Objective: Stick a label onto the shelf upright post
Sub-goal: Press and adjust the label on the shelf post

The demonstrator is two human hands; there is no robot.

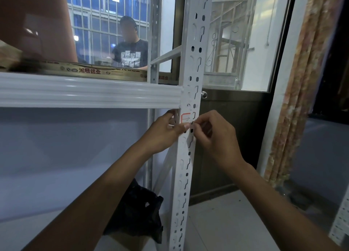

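A white perforated shelf upright post (190,65) runs from top to bottom in the middle of the head view. A small white label with a red border (186,117) lies on the post just below the white shelf beam (88,90). My left hand (166,131) reaches around the post's left edge, its thumb pressing at the label's lower edge. My right hand (213,135) pinches at the label's lower right corner, fingers bunched together against the post. How much of the label is stuck down is hidden by my fingertips.
A black bag (139,211) lies on the floor behind the post. A dark door with a knob (204,95) and a window stand to the right, and a curtain (300,92) hangs further right. A person's reflection (130,46) shows in the glass behind.
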